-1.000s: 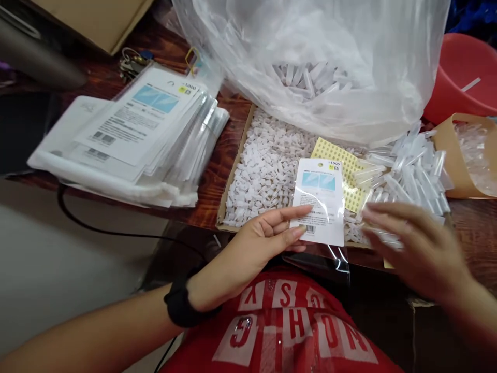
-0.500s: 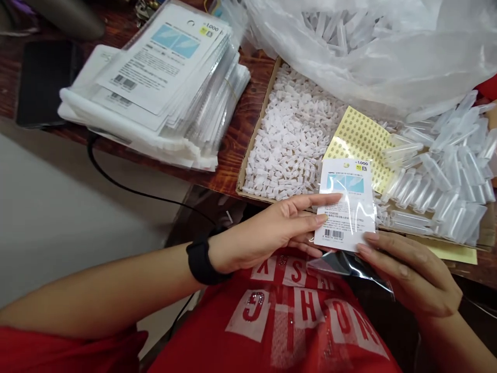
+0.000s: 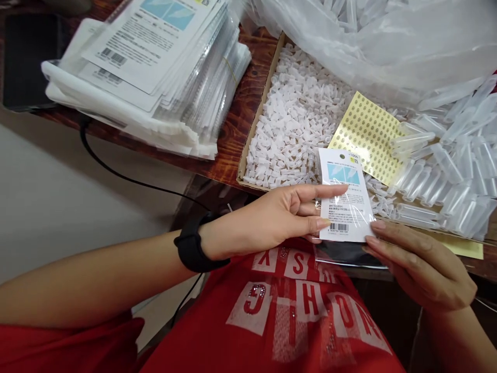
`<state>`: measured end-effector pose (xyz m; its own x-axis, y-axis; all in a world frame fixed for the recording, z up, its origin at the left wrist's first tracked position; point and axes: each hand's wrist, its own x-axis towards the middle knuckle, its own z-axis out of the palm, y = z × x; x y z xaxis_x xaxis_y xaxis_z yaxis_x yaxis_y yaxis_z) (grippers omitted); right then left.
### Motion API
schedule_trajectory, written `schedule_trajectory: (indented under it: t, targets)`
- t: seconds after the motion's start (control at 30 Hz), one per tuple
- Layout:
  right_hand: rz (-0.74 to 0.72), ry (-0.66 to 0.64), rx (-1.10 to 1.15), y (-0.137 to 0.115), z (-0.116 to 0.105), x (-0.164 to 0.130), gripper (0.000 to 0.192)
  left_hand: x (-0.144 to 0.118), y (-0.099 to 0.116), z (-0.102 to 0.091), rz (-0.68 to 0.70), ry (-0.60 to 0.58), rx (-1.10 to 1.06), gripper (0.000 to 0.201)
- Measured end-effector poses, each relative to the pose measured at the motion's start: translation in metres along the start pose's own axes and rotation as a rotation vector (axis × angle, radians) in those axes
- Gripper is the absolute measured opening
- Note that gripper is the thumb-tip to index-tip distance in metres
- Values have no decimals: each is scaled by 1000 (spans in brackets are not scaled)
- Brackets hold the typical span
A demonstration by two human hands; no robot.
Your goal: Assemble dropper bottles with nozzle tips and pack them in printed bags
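A clear plastic packet with a white printed card (image 3: pixel 347 203) inside is held between my two hands, over the front edge of the cardboard tray. My left hand (image 3: pixel 285 215) grips its left side, the thumb near the barcode and the index finger lying across the front. The other left fingers are partly hidden behind it. At the packet's lower right corner, my right hand (image 3: pixel 421 259) pinches the plastic. Below the card hangs a see-through flap (image 3: pixel 345 255) of the packet.
The cardboard tray (image 3: pixel 254 135) holds small white plastic pieces (image 3: pixel 295 124), a yellow sticker sheet (image 3: pixel 365 137) and clear tubes (image 3: pixel 446 166). Behind it lies a big plastic bag (image 3: pixel 392 57) of more tubes. Left are stacked packaged cards (image 3: pixel 155 88), a dark phone-like slab (image 3: pixel 33 59) and a black cable (image 3: pixel 112 168).
The packet's card has tilted slightly, and its lower flap hangs straighter. Both hands keep hold of it. The whole view has shifted a little, so the table things sit higher.
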<state>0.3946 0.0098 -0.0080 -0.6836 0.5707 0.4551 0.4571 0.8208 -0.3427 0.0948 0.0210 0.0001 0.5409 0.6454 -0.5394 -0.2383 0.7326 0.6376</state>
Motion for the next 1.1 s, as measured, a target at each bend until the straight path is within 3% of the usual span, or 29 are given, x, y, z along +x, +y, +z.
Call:
schedule_trajectory:
  t: [0.2,0.33,0.47,0.73,0.93,1.1]
  targets:
    - [124,-125,59,-1,-6,9,32,0,2,2,-30,23,36,63]
    - [56,-133,-79,-18,-3,17,35,1,4,4,-75,18,-10,67]
    - [-5,-180,13,-35,3,36,25,2,6,1,-102,-4,-13,71]
    - [251,-234,83,-30,18,72,4,1,15,-10,-129,-111,44,76]
    - [304,-277,106,-28,19,80,7,1,22,-9,-187,-173,-50,79]
    - [308,-288,112,-26,21,83,7,0,22,-14,-157,-178,91,86]
